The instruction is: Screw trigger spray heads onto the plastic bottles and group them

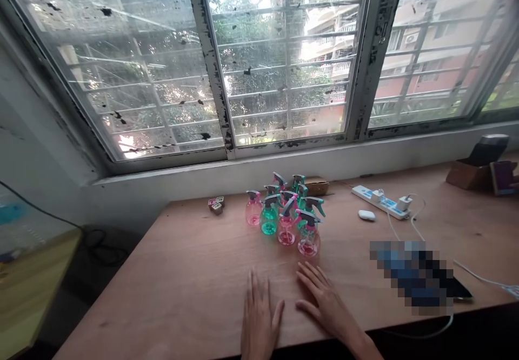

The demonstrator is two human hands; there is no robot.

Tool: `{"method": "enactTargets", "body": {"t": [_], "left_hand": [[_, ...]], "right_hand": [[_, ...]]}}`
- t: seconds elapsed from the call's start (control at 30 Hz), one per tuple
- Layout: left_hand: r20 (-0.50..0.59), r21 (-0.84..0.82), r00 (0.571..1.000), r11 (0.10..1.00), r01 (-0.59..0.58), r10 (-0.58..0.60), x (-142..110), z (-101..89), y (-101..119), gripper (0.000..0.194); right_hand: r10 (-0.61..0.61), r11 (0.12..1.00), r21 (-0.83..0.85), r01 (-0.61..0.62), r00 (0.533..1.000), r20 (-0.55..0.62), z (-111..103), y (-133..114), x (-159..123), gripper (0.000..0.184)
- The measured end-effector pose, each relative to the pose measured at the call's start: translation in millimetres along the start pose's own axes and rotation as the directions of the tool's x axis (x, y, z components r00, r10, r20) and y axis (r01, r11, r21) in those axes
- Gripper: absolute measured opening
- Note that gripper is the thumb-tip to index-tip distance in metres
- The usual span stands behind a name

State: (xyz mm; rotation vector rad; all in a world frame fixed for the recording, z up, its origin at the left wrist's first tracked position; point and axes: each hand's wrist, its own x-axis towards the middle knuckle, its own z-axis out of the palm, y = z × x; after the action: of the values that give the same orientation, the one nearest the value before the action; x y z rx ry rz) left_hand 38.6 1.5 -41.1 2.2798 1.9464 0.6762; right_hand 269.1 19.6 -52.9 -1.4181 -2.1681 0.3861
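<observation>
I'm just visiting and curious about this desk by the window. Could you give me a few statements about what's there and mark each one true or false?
1. Both hands, left hand and right hand, lie flat on the wooden table. True.
2. The right hand grips a spray bottle. False: it holds nothing; the nearest pink spray bottle stands just beyond its fingertips.
3. The spray bottles are pink and green, clustered together. True.
4. The white power strip lies left of the bottles. False: it lies to their right.
5. All the bottles lie on their sides. False: they stand upright.
</observation>
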Motion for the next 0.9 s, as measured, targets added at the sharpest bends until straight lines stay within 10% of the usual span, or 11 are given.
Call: {"method": "enactTargets", "body": {"t": [0.13, 0.33, 0.9], "left_hand": [[-0.225, 0.153, 0.974, 0.987, 0.044, -0.009, -1.9, 7.3, -1.6, 0.066], [0.064, 0.269, 0.995, 0.959, -0.095, 0.081, 1.9, -0.8, 0.9, 0.055], [0.063, 0.276, 0.995, 0.957, -0.089, 0.074, 4.4, 2.8, -2.8, 0.054]], "right_hand": [[0.034, 0.998, -0.062, -0.028, 0.995, 0.096, -4.4, -4.3, 5.1, 0.083], [0.096, 0.99, -0.123, -0.071, 0.973, 0.209, -5.1, -8.6, 9.2, 0.083], [0.126, 0.988, -0.111, -0.103, 0.966, 0.226, -10.1, -11.4, 12.4, 0.081]]}}
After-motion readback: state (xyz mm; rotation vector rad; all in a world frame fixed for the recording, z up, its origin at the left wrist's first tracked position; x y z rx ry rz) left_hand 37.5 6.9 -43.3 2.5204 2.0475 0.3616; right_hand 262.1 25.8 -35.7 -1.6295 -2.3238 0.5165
